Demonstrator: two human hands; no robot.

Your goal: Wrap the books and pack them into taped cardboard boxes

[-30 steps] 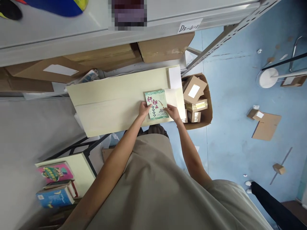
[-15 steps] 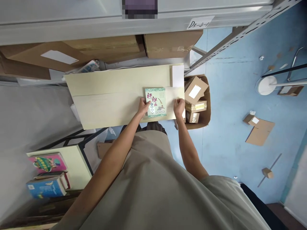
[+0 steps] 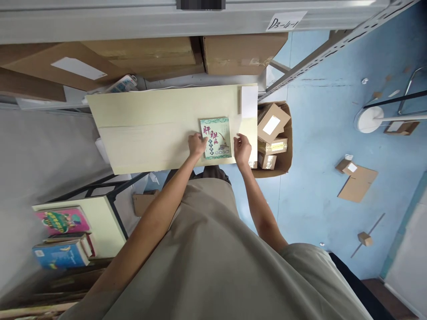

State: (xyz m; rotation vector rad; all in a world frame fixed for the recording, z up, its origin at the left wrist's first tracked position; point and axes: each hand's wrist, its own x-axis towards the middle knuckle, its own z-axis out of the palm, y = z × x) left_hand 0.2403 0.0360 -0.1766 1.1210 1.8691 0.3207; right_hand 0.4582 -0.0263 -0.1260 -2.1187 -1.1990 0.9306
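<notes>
A pale green book [image 3: 216, 138] with magenta Chinese characters lies flat, cover up, on the cream tabletop [image 3: 150, 142]. At its left edge, my left hand [image 3: 197, 145] grips the book with the thumb on the cover. My right hand [image 3: 242, 150] is a little right of the book, fingers curled together in a pinch. A thin pale piece [image 3: 236, 122] shows just above those fingertips; its kind is too faint to tell. Behind my right hand, a stack of white labels or paper [image 3: 249, 102] rests at the table's far right corner.
A large open carton [image 3: 289, 146] holding several small boxes stands against the table's right end. Grey shelving [image 3: 150, 24] with cardboard boxes [image 3: 245, 53] runs along the far side. Books [image 3: 62, 253] lie on a lower stand at left. Cardboard pieces [image 3: 358, 182] litter the blue floor.
My right hand has moved left, closer to the book, from the table's right edge. My left hand stays at the book's left edge. The view has shifted slightly.
</notes>
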